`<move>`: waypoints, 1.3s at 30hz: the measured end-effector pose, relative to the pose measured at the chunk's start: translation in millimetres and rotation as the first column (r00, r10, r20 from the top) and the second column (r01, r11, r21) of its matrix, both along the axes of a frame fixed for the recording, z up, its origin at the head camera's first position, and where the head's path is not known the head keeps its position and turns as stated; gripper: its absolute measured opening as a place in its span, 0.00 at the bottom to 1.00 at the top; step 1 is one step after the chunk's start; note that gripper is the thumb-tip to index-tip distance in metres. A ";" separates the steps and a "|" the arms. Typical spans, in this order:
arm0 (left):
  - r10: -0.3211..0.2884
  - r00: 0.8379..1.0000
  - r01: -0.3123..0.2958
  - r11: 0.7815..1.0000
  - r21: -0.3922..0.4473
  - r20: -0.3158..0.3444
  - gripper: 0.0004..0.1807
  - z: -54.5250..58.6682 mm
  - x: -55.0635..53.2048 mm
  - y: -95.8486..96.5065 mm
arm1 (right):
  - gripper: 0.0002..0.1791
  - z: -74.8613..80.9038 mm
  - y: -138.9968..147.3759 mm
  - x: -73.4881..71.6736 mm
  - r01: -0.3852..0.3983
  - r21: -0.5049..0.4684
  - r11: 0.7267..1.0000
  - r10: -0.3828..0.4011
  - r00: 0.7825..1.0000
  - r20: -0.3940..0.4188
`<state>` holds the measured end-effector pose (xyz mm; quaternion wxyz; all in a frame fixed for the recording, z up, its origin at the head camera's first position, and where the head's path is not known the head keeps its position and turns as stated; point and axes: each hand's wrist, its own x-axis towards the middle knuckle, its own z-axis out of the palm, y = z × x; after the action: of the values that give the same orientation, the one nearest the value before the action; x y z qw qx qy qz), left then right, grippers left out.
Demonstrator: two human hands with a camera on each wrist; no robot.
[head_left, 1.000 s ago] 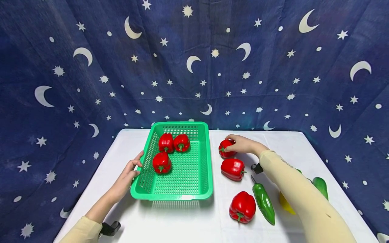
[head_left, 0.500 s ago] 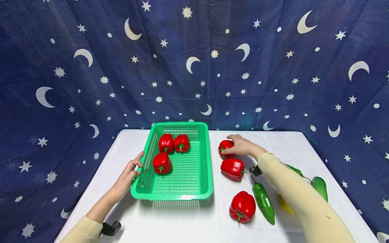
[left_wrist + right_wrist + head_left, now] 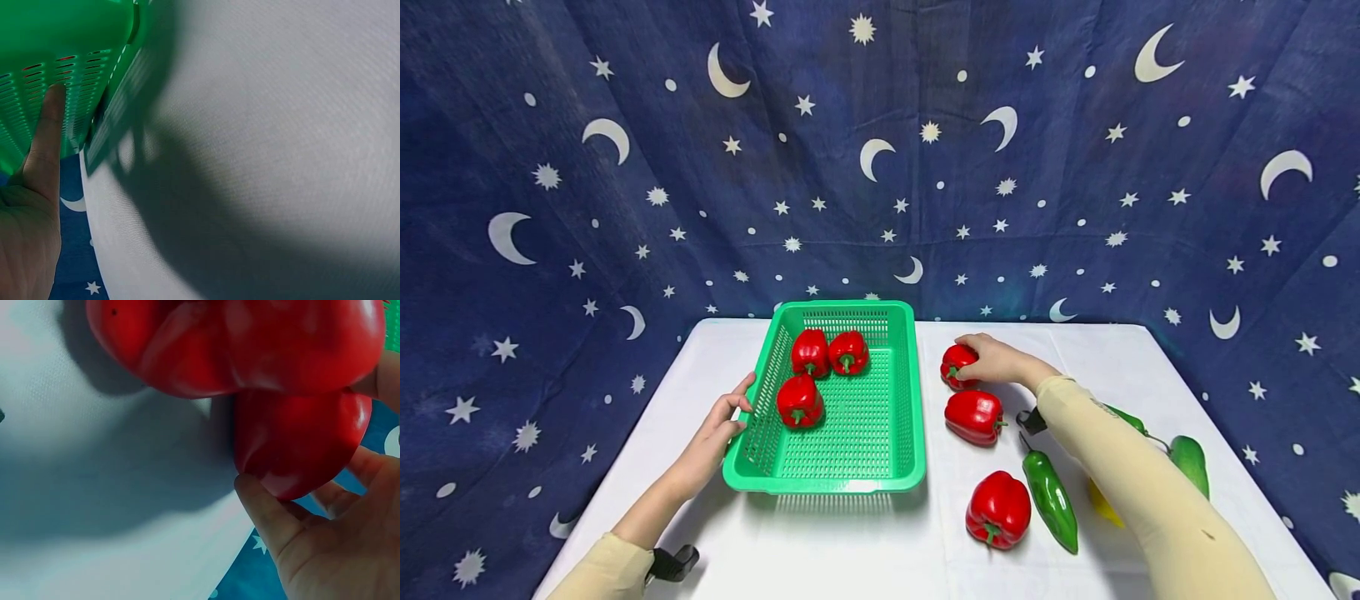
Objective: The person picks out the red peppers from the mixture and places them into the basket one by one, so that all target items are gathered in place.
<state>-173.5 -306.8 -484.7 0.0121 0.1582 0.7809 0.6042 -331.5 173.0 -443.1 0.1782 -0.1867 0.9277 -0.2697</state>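
Note:
At the far right part of the table, my right hand (image 3: 997,359) grips a red bell pepper (image 3: 953,363). In the right wrist view, its thumb and fingers go round that pepper (image 3: 300,447), behind a closer red bell pepper (image 3: 262,353). My left hand (image 3: 705,446) rests at the left rim of a green perforated basket (image 3: 919,417). The left wrist view shows one straight finger against the basket's outer wall (image 3: 81,94); the other fingers are mostly hidden there. Several red bell peppers (image 3: 800,402) lie inside the basket.
Nearer my right forearm lie a red bell pepper (image 3: 974,417), another red bell pepper (image 3: 998,510) and a long green pepper (image 3: 1050,502). A yellow item (image 3: 1105,504) and a green vegetable (image 3: 1190,463) are partly hidden by the sleeve. A star-patterned cloth (image 3: 880,167) hangs behind the white table.
The right thumb and fingers have shifted slightly on the red bell pepper, which stays in almost the same place. The left hand and basket have not visibly moved.

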 end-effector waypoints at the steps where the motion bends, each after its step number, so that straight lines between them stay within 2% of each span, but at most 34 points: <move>1: 0.001 1.000 -0.001 1.000 -0.001 0.001 0.11 0.0 0.0 -0.1 | 0.43 -0.1 0.2 0.2 0.001 -0.005 1.000 -0.001 1.000 0.005; 13: 0.005 1.000 -0.005 1.000 -0.010 -0.001 0.11 -0.8 -1.3 -0.3 | 0.44 -6.8 2.6 -1.6 0.034 -0.039 0.999 -0.031 0.998 0.057; 24: 0.011 1.000 -0.011 1.000 -0.016 0.003 0.11 -0.9 -1.2 -0.1 | 0.52 -13.6 9.3 -4.1 0.060 -0.086 0.995 -0.054 0.996 0.076; 32: 0.014 1.000 -0.014 1.000 -0.017 0.006 0.11 -0.7 -1.5 0.1 | 0.51 -16.3 10.5 -2.3 0.066 -0.114 0.991 -0.059 0.996 0.068; 39: 0.008 1.000 -0.008 1.000 -0.010 -0.001 0.11 -1.4 -1.3 -0.3 | 0.49 -19.3 10.4 -3.7 0.060 -0.091 0.994 -0.056 0.997 0.048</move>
<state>-174.8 -307.1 -486.2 0.0099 0.1552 0.7846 0.6002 -335.2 183.4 -462.3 0.1825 -0.1616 0.9150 -0.3216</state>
